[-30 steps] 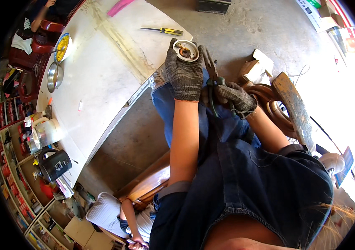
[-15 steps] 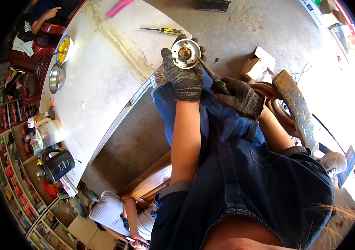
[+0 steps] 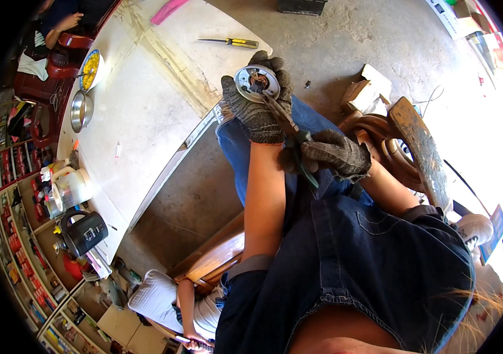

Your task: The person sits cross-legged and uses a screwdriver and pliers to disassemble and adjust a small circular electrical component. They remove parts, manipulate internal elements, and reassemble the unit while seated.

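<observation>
My gloved left hand [image 3: 258, 118] is closed around a round, silvery metal housing [image 3: 242, 78] and holds it up in front of my knees. Copper-coloured parts show inside its open face. In my gloved right hand [image 3: 337, 154] is a pair of pliers [image 3: 282, 117] with dark green handles. The jaws reach up to the lower right edge of the housing; whether they grip anything inside it I cannot tell. On the white table beyond my left hand lies a yellow and black screwdriver [image 3: 237, 43].
The white table [image 3: 145, 112] spreads to my left, with a bowl of yellow food [image 3: 90, 69], a steel bowl [image 3: 79, 111], a clear jug [image 3: 70, 187] and a black kettle [image 3: 83, 232]. A worn wooden board [image 3: 419, 150] stands at right. Another person's arm [image 3: 186, 307] shows below.
The housing has tilted and shifted slightly left and down. My right hand has turned and moved lower, and the tool's handles, hidden before, now show as those of pliers.
</observation>
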`<state>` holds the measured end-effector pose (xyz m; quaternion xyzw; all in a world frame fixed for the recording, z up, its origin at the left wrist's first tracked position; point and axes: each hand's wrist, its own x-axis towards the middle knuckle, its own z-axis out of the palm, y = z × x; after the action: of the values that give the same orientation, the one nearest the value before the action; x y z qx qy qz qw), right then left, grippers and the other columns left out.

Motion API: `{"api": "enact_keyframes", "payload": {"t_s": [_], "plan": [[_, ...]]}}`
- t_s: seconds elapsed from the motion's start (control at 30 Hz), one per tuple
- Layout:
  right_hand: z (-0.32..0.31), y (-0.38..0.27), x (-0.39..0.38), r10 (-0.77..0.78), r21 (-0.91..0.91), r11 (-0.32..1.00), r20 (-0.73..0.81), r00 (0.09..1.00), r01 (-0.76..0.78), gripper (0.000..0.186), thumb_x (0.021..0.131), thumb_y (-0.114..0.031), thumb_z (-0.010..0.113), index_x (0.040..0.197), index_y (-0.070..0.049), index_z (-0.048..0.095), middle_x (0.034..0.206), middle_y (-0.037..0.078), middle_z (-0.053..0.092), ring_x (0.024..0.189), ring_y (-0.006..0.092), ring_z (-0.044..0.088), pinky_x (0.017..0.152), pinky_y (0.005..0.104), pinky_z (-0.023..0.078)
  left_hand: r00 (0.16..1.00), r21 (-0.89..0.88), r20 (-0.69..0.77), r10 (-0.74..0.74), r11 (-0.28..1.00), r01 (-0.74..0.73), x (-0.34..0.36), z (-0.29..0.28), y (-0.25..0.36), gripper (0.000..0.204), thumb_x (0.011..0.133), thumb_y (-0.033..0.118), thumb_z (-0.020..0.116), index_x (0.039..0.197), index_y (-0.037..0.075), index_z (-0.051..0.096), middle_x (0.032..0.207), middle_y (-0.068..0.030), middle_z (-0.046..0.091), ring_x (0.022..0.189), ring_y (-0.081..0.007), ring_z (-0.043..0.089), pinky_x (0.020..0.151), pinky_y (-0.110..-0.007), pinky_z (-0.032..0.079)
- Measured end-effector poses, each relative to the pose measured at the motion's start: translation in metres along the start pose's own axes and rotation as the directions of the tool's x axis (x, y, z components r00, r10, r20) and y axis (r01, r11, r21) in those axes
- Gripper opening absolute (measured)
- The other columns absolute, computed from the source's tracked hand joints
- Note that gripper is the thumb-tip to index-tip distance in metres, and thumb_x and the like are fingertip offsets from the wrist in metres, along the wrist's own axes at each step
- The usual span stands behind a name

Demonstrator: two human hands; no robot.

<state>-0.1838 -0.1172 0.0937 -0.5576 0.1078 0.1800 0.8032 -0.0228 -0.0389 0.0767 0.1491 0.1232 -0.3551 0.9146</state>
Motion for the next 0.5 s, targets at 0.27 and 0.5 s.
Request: {"api": "enact_keyframes", "payload": {"t_s": [0.27,0.5], "plan": [[0.025,0.009,0.006,-0.225,0.463,0.869,0.051,0.973,0.177,0.039,0.094,-0.027,0.048,0.108,0.009,0.053,0.115,0.024,0.057,0.103,0.0301,0.058,0.09,0.0381,0.046,0.993,-0.075,0.121,-0.013,0.997,0.022,0.012,-0.029,0.005,0.07,0.082,0.06,0.039,0.115,0.0,0.054,0.101,-0.0153,0.062,0.086,-0.0263,0.063,0.062,-0.037,0.056],[0.024,0.012,0.013,-0.231,0.554,0.819,0.08,0.97,0.15,0.034,0.093,-0.026,0.049,0.1,0.006,0.057,0.113,0.022,0.058,0.098,0.0302,0.059,0.088,0.0395,0.047,0.982,0.049,-0.114,0.151,0.988,-0.146,0.007,-0.004,-0.001,0.069,0.08,0.062,0.042,0.108,0.001,0.058,0.089,-0.0159,0.063,0.066,-0.0264,0.059,0.052,-0.034,0.05]]}}
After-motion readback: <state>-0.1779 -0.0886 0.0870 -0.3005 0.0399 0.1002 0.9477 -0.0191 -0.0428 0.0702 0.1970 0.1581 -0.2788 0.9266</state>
